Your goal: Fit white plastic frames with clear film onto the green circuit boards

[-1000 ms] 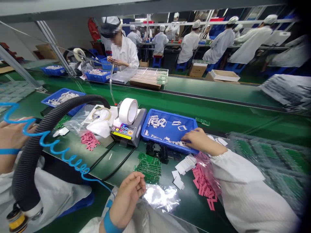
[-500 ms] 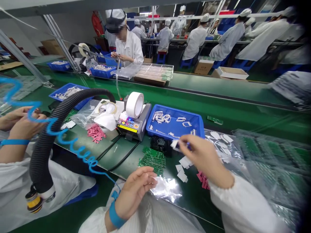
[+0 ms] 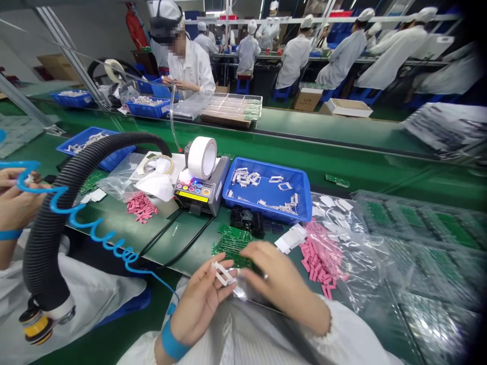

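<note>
Left hand (image 3: 200, 299) pinching white frame (image 3: 223, 274); right hand (image 3: 279, 284) moved from blue tray (image 3: 262, 167) to beside it, grip unclear.

Place: electronics assembly workshop, a factory floor
Benches: long green conveyor bench (image 3: 342, 137) in parallel rows
People: workers (image 3: 292, 61) in white smocks and caps, seated on blue stools (image 3: 281, 94)
Parts: green circuit boards (image 3: 232, 243), blue trays (image 3: 266, 200) of small white pieces
Equipment: tape dispenser (image 3: 198, 195), cardboard boxes (image 3: 304, 101)
</note>
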The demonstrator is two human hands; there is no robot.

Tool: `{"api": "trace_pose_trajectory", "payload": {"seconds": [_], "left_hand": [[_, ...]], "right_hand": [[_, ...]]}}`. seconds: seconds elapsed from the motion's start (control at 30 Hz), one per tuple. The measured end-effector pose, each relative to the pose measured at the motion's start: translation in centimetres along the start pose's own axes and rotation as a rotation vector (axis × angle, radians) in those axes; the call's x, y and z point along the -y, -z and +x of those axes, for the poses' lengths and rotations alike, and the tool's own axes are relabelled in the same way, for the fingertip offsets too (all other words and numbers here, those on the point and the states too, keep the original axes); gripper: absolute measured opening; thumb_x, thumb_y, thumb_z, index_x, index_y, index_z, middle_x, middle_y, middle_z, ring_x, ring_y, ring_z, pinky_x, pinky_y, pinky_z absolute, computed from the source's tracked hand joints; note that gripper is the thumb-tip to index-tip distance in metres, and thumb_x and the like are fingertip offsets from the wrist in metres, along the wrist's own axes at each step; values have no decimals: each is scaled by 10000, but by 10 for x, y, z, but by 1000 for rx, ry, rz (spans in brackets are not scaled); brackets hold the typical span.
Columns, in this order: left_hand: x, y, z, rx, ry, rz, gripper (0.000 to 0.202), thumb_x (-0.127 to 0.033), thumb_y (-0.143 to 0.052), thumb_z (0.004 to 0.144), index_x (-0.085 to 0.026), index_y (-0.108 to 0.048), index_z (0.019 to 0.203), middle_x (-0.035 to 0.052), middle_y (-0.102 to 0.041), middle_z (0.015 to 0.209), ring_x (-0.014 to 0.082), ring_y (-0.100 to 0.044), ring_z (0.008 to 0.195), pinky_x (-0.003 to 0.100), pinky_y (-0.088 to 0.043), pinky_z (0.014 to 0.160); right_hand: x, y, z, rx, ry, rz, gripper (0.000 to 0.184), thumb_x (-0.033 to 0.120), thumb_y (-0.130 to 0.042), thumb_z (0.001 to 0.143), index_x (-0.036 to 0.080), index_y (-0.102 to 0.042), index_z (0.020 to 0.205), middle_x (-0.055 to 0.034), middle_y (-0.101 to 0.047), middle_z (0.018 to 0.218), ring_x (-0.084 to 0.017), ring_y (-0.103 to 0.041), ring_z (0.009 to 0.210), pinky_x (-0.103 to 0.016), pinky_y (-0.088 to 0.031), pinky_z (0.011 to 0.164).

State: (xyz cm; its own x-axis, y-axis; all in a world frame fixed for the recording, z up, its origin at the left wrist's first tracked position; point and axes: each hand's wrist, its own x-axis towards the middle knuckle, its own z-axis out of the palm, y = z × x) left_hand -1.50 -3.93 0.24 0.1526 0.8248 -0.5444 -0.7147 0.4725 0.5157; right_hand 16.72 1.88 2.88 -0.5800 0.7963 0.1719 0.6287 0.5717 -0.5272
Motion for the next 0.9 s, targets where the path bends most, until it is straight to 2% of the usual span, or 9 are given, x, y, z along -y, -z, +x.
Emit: {"api": "trace_pose_trajectory", "payload": {"seconds": [0.1, 0.2, 0.4, 0.47, 0.57, 0.63, 0.73, 0.83, 0.9], "left_hand": [[1, 6, -1, -10, 31, 15, 299, -299, -570, 852, -210, -609, 1135, 99, -640, 1181, 222, -611, 1049, 385, -474, 895], [0, 9, -2, 3, 62, 33, 306, -296, -567, 855, -200, -596, 1144, 104, -662, 1130, 207, -633, 998, 366, -482, 872], [-2, 7, -4, 99, 137, 3, 203, -260, -638, 806, -166, -649, 986, 117, -682, 1106, 200, -663, 941, 336, -493, 851], [-3, 7, -5, 132, 152, -9, 200, -254, -663, 784, -151, -661, 957, 127, -686, 1098, 202, -671, 920, 318, -507, 818], [-5, 14, -6, 93, 129, -44, 231, -246, -659, 786, -131, -665, 986, 132, -704, 1043, 196, -683, 878, 289, -527, 771], [-10, 27, -7, -2, 84, -75, 227, -224, -625, 813, -116, -660, 1010, 127, -718, 987, 184, -688, 854, 265, -538, 747], [-24, 63, -11, -195, -5, -156, 197, -170, -549, 856, -104, -652, 1010, 109, -730, 911, 157, -695, 780, 226, -551, 662], [-42, 110, -26, -396, -167, -344, 233, -101, -436, 890, -119, -649, 983, 72, -733, 795, 138, -694, 696, 217, -559, 607], [-54, 139, -42, -498, -282, -463, 292, -69, -383, 893, -150, -649, 981, 52, -736, 775, 138, -697, 691, 230, -569, 633]], "right_hand": [[-38, 13, -11, -34, -200, -225, 156, 247, -591, 827, 161, -614, 955, -89, -632, 879, -245, -602, 807, -402, -493, 697], [-63, 11, -17, -84, -259, -290, 161, 281, -607, 816, 168, -605, 931, -77, -627, 863, -236, -596, 774, -367, -473, 661], [-75, -13, 3, -162, -293, -317, 196, 365, -589, 831, 180, -600, 893, -74, -629, 860, -246, -583, 796, -362, -420, 674], [-79, -18, 9, -164, -297, -303, 199, 375, -564, 847, 184, -609, 816, -66, -632, 816, -241, -587, 780, -356, -412, 668], [-85, -15, 9, -164, -292, -255, 261, 375, -514, 874, 186, -589, 712, -50, -623, 741, -205, -594, 689, -317, -420, 599], [-86, -5, 5, -183, -289, -221, 262, 378, -499, 879, 184, -580, 724, -42, -618, 712, -183, -589, 626, -299, -432, 555], [-70, 19, 3, -258, -286, -114, 221, 392, -526, 857, 197, -582, 772, -26, -618, 668, -173, -578, 576, -290, -450, 524], [-27, 37, 19, -247, -210, 79, 159, 370, -560, 834, 221, -594, 789, -12, -628, 664, -160, -572, 562, -269, -441, 502], [12, 33, 40, -95, -82, 220, 115, 307, -555, 834, 219, -600, 776, -2, -624, 661, -139, -557, 557, -249, -420, 509]]}}
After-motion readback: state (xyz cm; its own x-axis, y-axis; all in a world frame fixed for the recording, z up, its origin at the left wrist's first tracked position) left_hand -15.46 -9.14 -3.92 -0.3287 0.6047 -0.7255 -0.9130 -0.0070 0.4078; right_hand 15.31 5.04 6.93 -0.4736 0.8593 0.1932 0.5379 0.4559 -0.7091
